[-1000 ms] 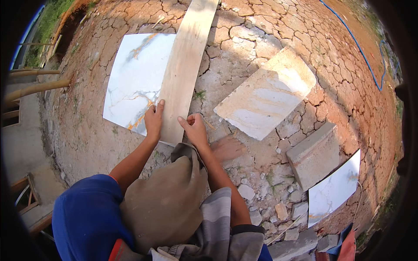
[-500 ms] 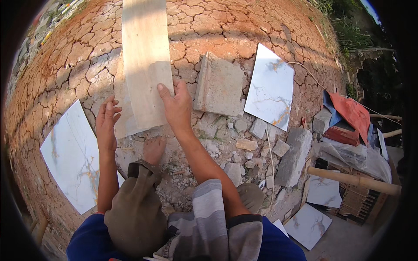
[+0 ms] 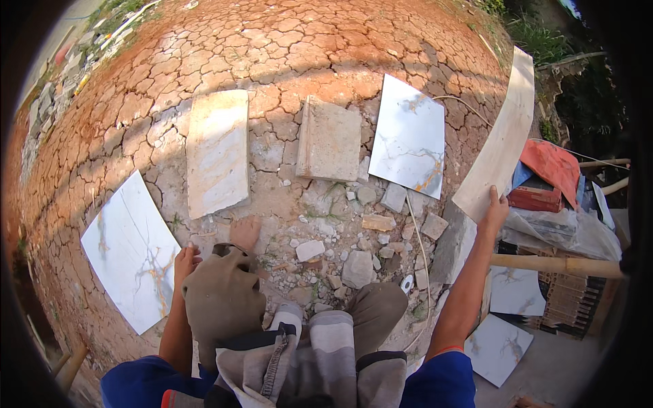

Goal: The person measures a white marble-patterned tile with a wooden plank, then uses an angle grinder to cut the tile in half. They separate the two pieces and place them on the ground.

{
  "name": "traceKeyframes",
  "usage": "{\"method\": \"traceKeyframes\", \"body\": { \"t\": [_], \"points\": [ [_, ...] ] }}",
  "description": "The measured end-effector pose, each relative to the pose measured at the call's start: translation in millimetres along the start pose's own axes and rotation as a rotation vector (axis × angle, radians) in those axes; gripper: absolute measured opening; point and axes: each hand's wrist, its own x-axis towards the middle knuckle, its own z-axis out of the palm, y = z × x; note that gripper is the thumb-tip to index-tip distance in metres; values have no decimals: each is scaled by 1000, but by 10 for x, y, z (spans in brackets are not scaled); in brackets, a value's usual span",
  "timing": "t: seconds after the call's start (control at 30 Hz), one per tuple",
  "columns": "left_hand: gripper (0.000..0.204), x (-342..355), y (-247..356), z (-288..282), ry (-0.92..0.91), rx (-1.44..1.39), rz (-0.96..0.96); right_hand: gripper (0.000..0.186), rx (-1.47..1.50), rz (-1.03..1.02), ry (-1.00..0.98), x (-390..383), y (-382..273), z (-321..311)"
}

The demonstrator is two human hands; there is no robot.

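My right hand (image 3: pixel 495 207) grips the lower end of a long, pale wood-grain board (image 3: pixel 500 132), thumb on its upper face. Out to the right, the board slants up and away from me. My left hand (image 3: pixel 188 260) is beside my knee, close to the right edge of a white marbled tile (image 3: pixel 132 251) with grey and gold veins. Its fingers are curled in, and whatever they may hold is hidden. A flat stone slab (image 3: pixel 218 153) with pale smears lies ahead of my bare foot (image 3: pixel 245 231).
A second slab (image 3: pixel 330 139) and another marbled tile (image 3: pixel 410 136) lie ahead on cracked earth. Rubble (image 3: pixel 357 268) and a thin cord (image 3: pixel 422 251) spread before me. At right are a concrete block (image 3: pixel 454 248), a bamboo pole (image 3: pixel 558 264), cut tile pieces (image 3: pixel 500 348) and a red sheet (image 3: pixel 559 170).
My right hand has carried the board off the left slab and across to the right, uncovering that slab. My left hand has drawn back toward my knee.
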Motion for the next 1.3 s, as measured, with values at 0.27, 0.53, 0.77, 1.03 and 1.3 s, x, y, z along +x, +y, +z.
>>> {"method": "traceKeyframes", "body": {
  "t": [0.27, 0.53, 0.77, 1.03, 1.3],
  "points": [
    [50, 190, -1298, -956, 1264, -212, -440, 36, -209, -498, -359, -657, -352, 1919],
    [73, -153, -1366, -965, 1553, -745, -832, 63, -97, 222, -2163, -6030, 214, 4545],
    [63, -129, -2064, -1332, 1471, -1240, -351, 50, -22, 301, -2022, -6891, 261, 4813],
    [70, -656, -2076, -1535, 909, -1415, 161, 45, 266, 379, -2081, -6933, -434, 4879],
    [62, -712, -617, -1413, 709, -1177, 265, 38, 386, -147, -1851, -6304, -1522, 4889]
  ]
}}
